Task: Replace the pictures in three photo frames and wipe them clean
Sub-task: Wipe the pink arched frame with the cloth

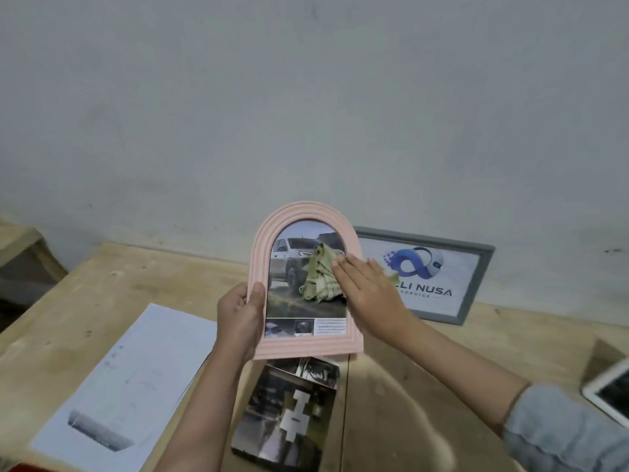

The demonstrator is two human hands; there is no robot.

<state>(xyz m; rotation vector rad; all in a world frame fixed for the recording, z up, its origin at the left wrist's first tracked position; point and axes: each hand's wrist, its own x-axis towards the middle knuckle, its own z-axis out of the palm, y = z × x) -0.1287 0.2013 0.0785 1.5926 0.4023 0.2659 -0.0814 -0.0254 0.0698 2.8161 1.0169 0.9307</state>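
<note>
left hand (pixel 240 315) grips pink arched frame (pixel 308 284) upright above table centre, steadying it | right hand (pixel 366 287), fingers flat, presses green cloth (pixel 320 275) on glass, wiping

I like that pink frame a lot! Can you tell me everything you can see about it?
The pink frame has an arched top, a flat bottom and ridged bands that look like plastic. It shows a picture of a pale truck. It is held upright above the wooden table. The left hand grips its left edge, and the right hand presses a greenish cloth on its front.
</note>
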